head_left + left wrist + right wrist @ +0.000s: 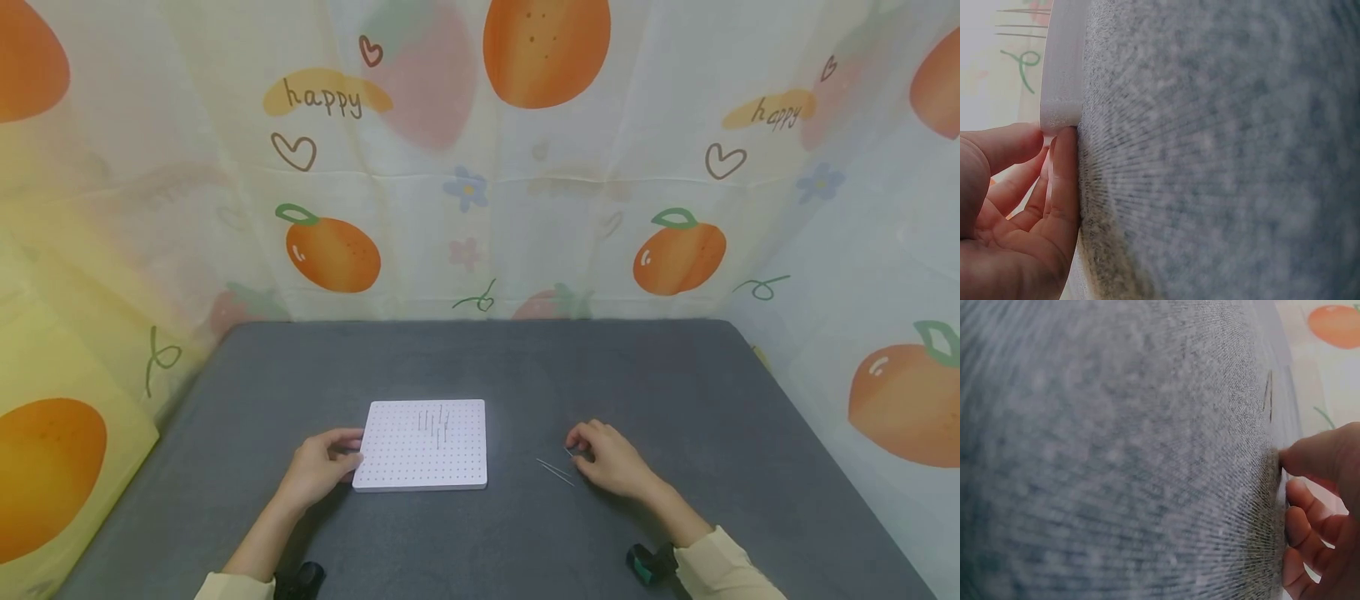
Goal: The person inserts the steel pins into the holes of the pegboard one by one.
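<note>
A white perforated board (420, 462) lies on the dark table, with several thin metal pins (433, 423) standing upright in its holes. My left hand (318, 468) pinches the board's left edge; in the left wrist view the thumb is on the rim and the fingers (1063, 187) are against its side. To the right of the board, my right hand (611, 458) is low over the cloth and pinches a thin metal pin (568, 452), mostly covered by the fingers. Two loose pins (557, 472) lie just left of that hand. In the right wrist view its fingertips touch the tabletop.
Grey cloth covers the table (480, 358). A curtain (510, 217) printed with oranges and hearts hangs behind and along both sides. Dark wrist straps (651, 565) show below the sleeves.
</note>
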A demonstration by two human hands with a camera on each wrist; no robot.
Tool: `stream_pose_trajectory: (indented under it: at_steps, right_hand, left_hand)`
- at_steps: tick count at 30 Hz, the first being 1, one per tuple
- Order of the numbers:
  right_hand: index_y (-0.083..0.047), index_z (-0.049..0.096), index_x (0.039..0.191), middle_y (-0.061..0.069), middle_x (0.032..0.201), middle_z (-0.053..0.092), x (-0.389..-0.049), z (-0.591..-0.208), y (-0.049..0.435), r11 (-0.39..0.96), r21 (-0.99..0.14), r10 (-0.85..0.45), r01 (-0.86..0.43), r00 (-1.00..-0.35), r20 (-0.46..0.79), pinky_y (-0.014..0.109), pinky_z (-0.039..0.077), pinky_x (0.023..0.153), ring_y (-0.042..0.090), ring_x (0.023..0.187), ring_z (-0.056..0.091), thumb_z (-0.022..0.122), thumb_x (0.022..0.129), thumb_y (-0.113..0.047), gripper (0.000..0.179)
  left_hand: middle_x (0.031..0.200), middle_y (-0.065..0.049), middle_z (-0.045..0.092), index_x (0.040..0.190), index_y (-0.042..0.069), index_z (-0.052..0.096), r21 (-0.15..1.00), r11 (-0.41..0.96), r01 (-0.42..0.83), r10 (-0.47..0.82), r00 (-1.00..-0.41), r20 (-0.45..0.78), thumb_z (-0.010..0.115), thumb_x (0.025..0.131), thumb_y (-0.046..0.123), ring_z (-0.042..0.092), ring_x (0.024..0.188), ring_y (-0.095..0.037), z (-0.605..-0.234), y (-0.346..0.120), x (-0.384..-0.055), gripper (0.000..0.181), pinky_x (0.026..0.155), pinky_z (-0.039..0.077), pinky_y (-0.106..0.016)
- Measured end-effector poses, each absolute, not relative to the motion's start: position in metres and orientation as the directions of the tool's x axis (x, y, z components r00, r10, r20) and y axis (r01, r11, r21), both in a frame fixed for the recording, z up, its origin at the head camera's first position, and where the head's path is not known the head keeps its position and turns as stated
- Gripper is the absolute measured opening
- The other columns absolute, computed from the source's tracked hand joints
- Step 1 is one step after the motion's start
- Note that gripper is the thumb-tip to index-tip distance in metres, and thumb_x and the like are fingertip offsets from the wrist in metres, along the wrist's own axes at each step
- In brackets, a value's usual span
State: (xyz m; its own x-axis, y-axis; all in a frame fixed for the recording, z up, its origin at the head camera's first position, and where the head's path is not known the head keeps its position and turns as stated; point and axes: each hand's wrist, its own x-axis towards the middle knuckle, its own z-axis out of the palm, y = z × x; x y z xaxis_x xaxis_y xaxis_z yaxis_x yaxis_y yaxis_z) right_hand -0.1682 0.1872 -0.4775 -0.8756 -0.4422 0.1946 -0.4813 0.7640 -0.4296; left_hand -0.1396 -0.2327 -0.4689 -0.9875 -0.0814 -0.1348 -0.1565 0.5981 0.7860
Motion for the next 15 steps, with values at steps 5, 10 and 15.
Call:
stream_pose_trajectory:
  at_steps: [5,10,15]
  right_hand:
    - [-0.019,0.06,0.085,-0.005,0.079,0.051,-0.1673,-0.4761,0.1856,0.766,-0.449,-0.421,-0.46,-0.887,0.191,0.027,0.041,0.065,0.011,0.076,0.05,0.066,0.077,-0.004,0.019]
    - [-0.018,0.061,0.083,-0.006,0.077,0.051,-0.1663,-0.4754,0.1831,0.788,-0.474,-0.362,-0.393,-0.918,0.159,0.026,0.041,0.063,0.01,0.072,0.049,0.069,0.077,-0.007,0.015]
    - [-0.017,0.062,0.082,-0.006,0.075,0.051,-0.1644,-0.4764,0.1824,0.816,-0.488,-0.286,-0.31,-0.95,0.125,0.025,0.039,0.062,0.008,0.069,0.046,0.072,0.075,-0.012,0.013]
  left_hand:
    - [0.109,-0.014,0.06,0.123,0.002,0.055,0.786,0.595,-0.165,-0.087,-0.986,-0.141,0.063,0.082,0.003,0.059,0.078,-0.015,-0.4688,-0.2327,-0.1398,0.041,0.062,0.053,-0.027]
    - [0.109,-0.014,0.061,0.122,0.003,0.055,0.781,0.6,-0.174,-0.098,-0.985,-0.143,0.063,0.082,0.004,0.059,0.079,-0.016,-0.4693,-0.2321,-0.1401,0.041,0.061,0.052,-0.026]
    - [0.11,-0.013,0.06,0.123,0.004,0.055,0.783,0.595,-0.181,-0.102,-0.983,-0.15,0.063,0.083,0.004,0.058,0.079,-0.016,-0.4701,-0.232,-0.1406,0.041,0.063,0.052,-0.027]
